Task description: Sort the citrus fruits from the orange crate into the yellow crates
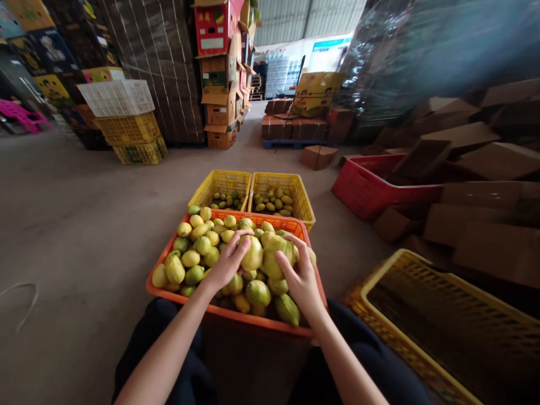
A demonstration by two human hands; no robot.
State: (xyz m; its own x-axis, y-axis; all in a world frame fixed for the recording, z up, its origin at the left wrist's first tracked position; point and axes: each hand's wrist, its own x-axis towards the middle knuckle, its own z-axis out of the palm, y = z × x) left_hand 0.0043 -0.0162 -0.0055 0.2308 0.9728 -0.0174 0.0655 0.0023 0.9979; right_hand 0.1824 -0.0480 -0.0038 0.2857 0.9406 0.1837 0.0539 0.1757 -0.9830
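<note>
An orange crate [253, 322] heaped with yellow-green, lemon-like fruit [190, 258] stands between my knees. Over the right half of the heap, my left hand [230, 261] is closed round a pale yellow-green fruit [253, 254], thumb on top. Beside it, my right hand [301, 275] grips a larger, greener fruit [274, 259] with faint stripes. The two held fruits are close together, near the level of the pile; whether they touch it cannot be seen. A dark green fruit [287, 309] lies at the crate's near right corner.
Two yellow crates [310, 205] with fewer fruits stand just beyond the orange one. To my right are a yellow crate [405, 256], a red tub [358, 191] and heaped cardboard [485, 225]. Stacked baskets [139, 126] and a box column [219, 112] rise farther back.
</note>
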